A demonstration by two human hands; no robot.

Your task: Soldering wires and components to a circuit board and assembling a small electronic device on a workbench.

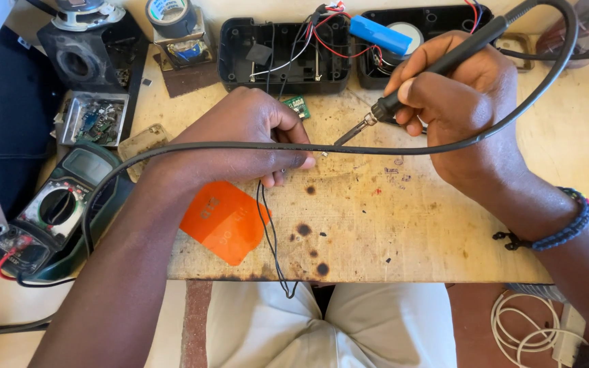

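Observation:
My right hand (461,102) grips a black soldering iron (431,71) like a pen. Its metal tip (345,133) points down-left toward my left fingertips. My left hand (240,140) rests on the scorched wooden board (390,225) and pinches thin black wires (270,232), which loop down over the front edge. The wire ends sit at my fingertips, just beside the iron's tip. The iron's thick black cable (240,146) runs across my left hand. A small green circuit board (299,105) lies just behind my left hand.
An open black plastic casing (240,61) with red and black wires and a blue cylinder cell (380,34) lies at the back. A multimeter (49,211), an orange plastic card (226,221), a metal tray of parts (93,119) and a tape roll (168,13) sit at left.

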